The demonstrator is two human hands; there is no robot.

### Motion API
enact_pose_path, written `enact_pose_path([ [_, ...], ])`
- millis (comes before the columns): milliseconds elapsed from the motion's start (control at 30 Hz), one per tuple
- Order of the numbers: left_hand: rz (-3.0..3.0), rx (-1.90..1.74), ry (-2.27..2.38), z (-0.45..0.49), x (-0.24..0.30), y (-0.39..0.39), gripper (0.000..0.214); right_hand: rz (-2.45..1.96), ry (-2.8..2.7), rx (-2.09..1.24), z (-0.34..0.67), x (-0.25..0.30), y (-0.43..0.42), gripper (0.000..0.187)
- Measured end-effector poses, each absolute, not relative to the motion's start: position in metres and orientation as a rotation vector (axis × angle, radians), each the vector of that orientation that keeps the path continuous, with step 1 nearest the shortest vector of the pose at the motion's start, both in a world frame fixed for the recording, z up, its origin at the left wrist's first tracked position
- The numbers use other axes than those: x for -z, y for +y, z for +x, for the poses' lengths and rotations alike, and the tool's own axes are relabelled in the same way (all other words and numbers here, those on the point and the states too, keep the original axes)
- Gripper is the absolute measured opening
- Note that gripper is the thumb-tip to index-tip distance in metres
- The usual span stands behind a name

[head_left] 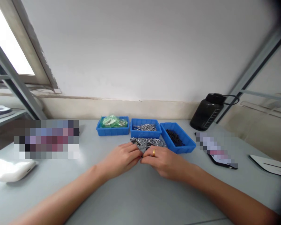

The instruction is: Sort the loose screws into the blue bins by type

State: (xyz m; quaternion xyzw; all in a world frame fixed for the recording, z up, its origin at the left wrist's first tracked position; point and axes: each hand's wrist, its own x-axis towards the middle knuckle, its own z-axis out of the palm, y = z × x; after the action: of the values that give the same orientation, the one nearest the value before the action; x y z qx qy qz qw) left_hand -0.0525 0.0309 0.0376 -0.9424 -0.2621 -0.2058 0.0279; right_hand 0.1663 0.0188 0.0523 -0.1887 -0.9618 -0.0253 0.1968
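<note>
My left hand [125, 157] and my right hand [165, 161] meet fingertip to fingertip over the table. Both are closed in a pinch; what they hold is too small and hidden to make out. A gold ring [154, 152] is on a right-hand finger. Just behind the fingers lies a heap of thin silver metal pins [154, 142], partly covered by the hands. Beyond it, a blue bin [145, 135] holds more silver pins. To its right, a slanted blue bin [183, 149] contains thin black pins or screws [175, 137].
Another blue bin [112, 132] at the left holds a green plastic bag [111, 121] with metal pieces. A black bottle [204, 114] stands back right, near a phone [222, 163]. A white rounded object [16, 170] and a blurred-out item [49, 137] lie left. The wall [140, 56] rises behind.
</note>
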Motion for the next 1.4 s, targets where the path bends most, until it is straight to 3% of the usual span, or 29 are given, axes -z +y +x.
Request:
enact_pose_path([
  [233,-2.882,0.660,-0.917,-0.0530,-0.0394,0.0294,0.021,-0.657,-2.602,0.092,0.1649,-0.0589,0.0187,0.017],
  [1400,-3.125,1.013,-1.091,-0.0526,-0.0474,0.0212,0.010,-0.692,-2.623,0.227,0.1649,-0.0516,0.0244,0.019],
])
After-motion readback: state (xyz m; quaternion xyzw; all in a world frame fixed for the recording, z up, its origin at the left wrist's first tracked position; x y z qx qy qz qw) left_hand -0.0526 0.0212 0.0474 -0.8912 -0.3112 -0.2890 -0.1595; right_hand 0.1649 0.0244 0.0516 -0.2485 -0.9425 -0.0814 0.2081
